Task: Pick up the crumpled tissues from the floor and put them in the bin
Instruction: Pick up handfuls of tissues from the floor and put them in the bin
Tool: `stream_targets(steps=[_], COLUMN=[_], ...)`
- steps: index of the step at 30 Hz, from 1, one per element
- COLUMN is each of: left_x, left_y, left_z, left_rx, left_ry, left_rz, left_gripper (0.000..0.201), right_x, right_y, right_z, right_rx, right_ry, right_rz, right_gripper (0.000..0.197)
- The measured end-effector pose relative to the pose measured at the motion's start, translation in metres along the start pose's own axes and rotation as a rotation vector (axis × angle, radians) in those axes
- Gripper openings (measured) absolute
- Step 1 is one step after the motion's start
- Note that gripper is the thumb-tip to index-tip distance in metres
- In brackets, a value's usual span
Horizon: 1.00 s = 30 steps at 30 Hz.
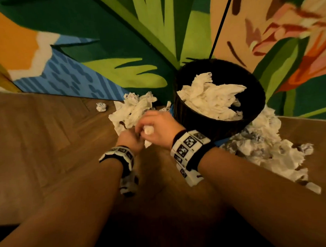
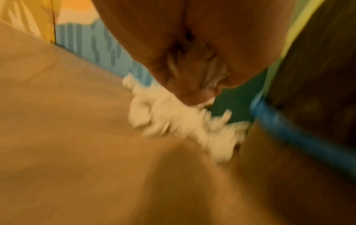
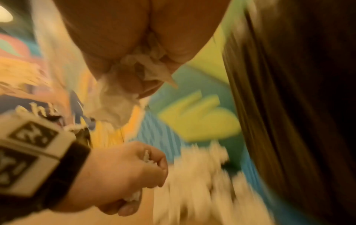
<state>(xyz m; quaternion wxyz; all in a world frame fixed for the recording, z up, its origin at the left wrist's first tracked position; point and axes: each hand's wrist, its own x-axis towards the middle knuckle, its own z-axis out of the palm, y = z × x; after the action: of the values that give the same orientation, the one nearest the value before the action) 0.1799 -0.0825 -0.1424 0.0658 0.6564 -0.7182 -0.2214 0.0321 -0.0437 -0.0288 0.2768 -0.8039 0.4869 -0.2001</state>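
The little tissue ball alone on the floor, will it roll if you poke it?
Probably a bit: the little tissue ball looks round and tightly scrunched. It likely weighs almost nothing, so a nudge could skid it along the smooth wooden floor. It should squash, not break.

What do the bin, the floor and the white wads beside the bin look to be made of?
Bin: dark, matte, faintly ribbed wall, perhaps woven or plastic; unclear. Floor: wood-look planks in herringbone, low sheen; wood or laminate. Wads: thin, soft, creased white tissue paper, matte.

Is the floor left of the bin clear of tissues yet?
No, a pile of tissues and a stray ball lie left of the bin.
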Motion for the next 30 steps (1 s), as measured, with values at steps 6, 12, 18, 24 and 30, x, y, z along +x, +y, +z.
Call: stream_targets(steps=[6,12,18,24,30], left_x=[0.021,0.021,0.009,0.005,0.005], left_y=[0.077,0.150,0.186,0.199,0.200], left_z=[-0.096,-0.123,-0.098,-0.077,-0.073], left_rx=[-0.363,-0.588,-0.455,-0.149,-0.081], left_ry=[0.333,0.293,0.100,0.060,0.120], left_rz=[0.122,0.259,0.386,0.477,0.408], left_gripper=[0.023,0.037,0.065,0.060,0.037], right_x=[0.005,-0.032,-0.063,-0.071,-0.071], right_y=[-0.025,0.041,0.094,0.114,0.122], right_z=[-0.102,-0.144,-0.116,-0.121,-0.115], right_rx=[-0.298,-0.355,-0.254,-0.247,-0.442], right_ry=[0.144,0.400,0.304,0.439,0.487], right_rz=[-0.088,0.438,0.580,0.564,0.635], right_gripper=[0.026,0.056,0.030,0.032,0.019])
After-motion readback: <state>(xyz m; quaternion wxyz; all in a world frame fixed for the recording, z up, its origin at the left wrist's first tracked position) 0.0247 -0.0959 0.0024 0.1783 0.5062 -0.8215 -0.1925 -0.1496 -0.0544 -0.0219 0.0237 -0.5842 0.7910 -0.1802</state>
